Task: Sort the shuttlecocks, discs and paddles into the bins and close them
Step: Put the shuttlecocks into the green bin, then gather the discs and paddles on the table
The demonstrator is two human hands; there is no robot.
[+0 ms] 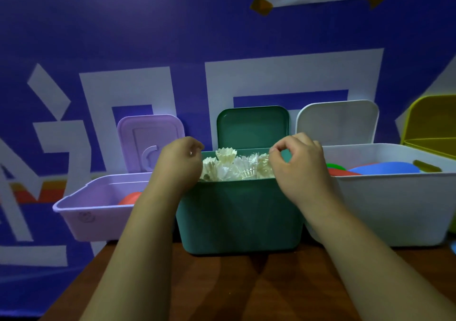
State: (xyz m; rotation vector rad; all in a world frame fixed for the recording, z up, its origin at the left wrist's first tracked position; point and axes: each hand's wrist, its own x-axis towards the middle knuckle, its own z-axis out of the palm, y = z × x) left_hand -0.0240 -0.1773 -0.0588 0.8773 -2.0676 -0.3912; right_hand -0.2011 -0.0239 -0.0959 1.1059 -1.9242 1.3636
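Observation:
Three bins stand in a row at the table's far edge, each lid upright behind it. The green bin [239, 217] in the middle is heaped with white shuttlecocks [234, 168]; its lid [251, 128] is up. My left hand [177, 163] hovers at its left rim with fingers curled and nothing visible in them. Over the right rim, my right hand [296, 165] has thumb and forefinger meeting just above the shuttlecocks, also holding nothing visible. The purple bin [74, 204] on the left holds a red round piece [129, 198]. The white bin [394, 202] holds a blue disc [387, 169], a red one and a green one.
The purple lid [150, 143] and white lid [338, 123] lean against the blue wall. A yellow-green container [434, 123] stands at the far right. A yellow piece [427, 166] lies in the white bin. Brown tabletop [234, 283] lies in front of the bins.

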